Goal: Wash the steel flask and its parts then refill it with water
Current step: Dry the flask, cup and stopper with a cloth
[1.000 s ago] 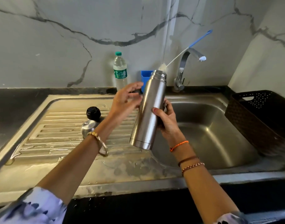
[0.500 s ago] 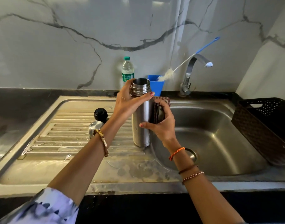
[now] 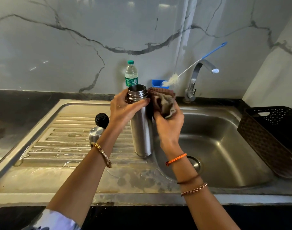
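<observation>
A: Since a second ago the steel flask [image 3: 142, 127] has come down from a tilt in the air — it now stands upright on the drainboard [image 3: 67, 146], at the sink's [image 3: 233, 155] near-left rim.

B: And the hands?

A: The left hand [image 3: 125, 110] grips the flask just under its open threaded neck; the right hand [image 3: 168, 125] clutches a brown cloth [image 3: 163, 102] against its upper side.

B: What could go wrong?

A: The drainboard looks wet, so a hard wipe might slide or tip the flask into the sink. Behind the left wrist lie the black stopper [image 3: 102, 119] and steel cap [image 3: 96, 133]; further back, a water bottle [image 3: 131, 73], bottle brush [image 3: 191, 70] and tap [image 3: 200, 75].
</observation>
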